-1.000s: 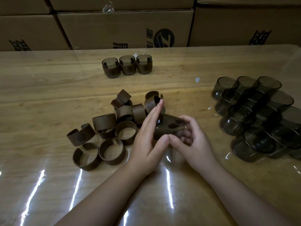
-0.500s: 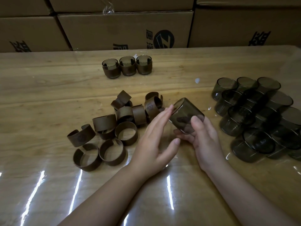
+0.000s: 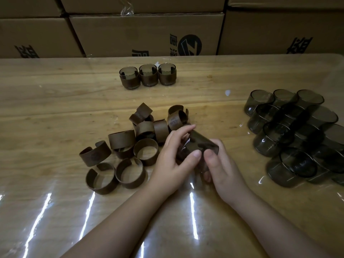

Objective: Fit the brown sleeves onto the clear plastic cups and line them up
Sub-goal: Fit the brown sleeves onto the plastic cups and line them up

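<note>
Clear plastic cup (image 3: pixel 200 144) lies tilted, grasped in both grips, left hand (image 3: pixel 173 161) and right hand (image 3: pixel 223 168); smooth wall may slip during sleeving and knock the loose brown sleeves (image 3: pixel 130 146) just left.

A smoky clear cup (image 3: pixel 200 145) lies tilted on its side, held above the table. Loose brown sleeves (image 3: pixel 130 144), open-ended bands, are heaped just left of it. Three sleeved cups (image 3: pixel 148 75) stand upright in a far row. Bare cups (image 3: pixel 297 135) cluster at right.
</note>
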{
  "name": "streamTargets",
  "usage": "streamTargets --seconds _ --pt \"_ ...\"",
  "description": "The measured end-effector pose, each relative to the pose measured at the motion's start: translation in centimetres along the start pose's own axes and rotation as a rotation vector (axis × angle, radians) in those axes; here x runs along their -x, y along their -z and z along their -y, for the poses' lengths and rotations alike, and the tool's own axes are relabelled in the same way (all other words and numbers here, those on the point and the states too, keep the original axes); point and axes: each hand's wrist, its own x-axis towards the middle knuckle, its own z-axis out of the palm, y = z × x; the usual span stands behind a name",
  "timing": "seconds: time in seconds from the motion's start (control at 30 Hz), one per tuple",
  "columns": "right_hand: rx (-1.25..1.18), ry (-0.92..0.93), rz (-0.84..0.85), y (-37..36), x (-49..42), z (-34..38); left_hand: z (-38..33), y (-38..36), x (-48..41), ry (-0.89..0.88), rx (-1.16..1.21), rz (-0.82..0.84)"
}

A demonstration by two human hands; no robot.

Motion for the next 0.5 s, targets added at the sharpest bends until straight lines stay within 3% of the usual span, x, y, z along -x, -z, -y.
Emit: streamTargets --seconds 0.5 --pt "0.459 0.481 -0.048 0.2 0.3 1.1 0.1 0.3 -0.4 0.067 0.2 -0.023"
